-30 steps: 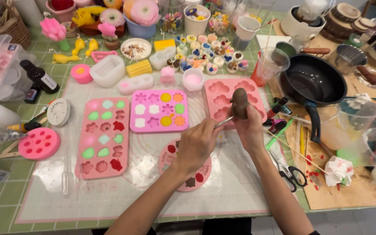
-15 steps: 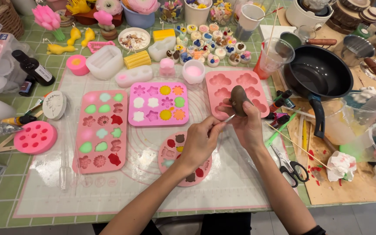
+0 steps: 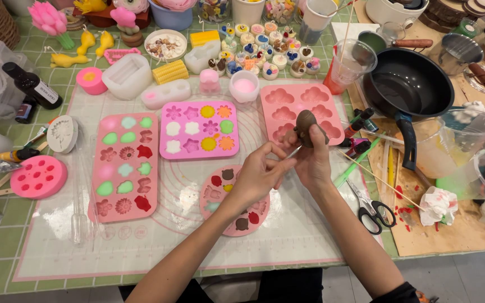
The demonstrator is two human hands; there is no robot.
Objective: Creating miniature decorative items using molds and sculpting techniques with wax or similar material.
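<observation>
Green checked cloth (image 3: 7, 247) covers the table, and a clear mat (image 3: 158, 235) lies on top of it. Far to the left sits a dark bottle (image 3: 32, 85), and below it a round pink mold (image 3: 39, 177) with small holes. Next comes a tall pink mold (image 3: 123, 166) full of green, white and red shapes. Beside it is a square pink mold (image 3: 198, 129) with flowers and stars in it. A round mold (image 3: 234, 197) with little bears lies partly under the left hand (image 3: 259, 177). That hand pinches a thin stick (image 3: 293, 151) between its fingertips, and the tip of the stick touches the brown figure (image 3: 305, 127). The right hand (image 3: 313, 160) is closed around the bottom of the brown figure and holds it up, above the mat and in front of a pink cloud mold (image 3: 301, 109). Further right stands a black pan (image 3: 408, 84). Scissors (image 3: 373, 210) lie near the table edge, with a crumpled tissue (image 3: 438, 203) just beside them.
</observation>
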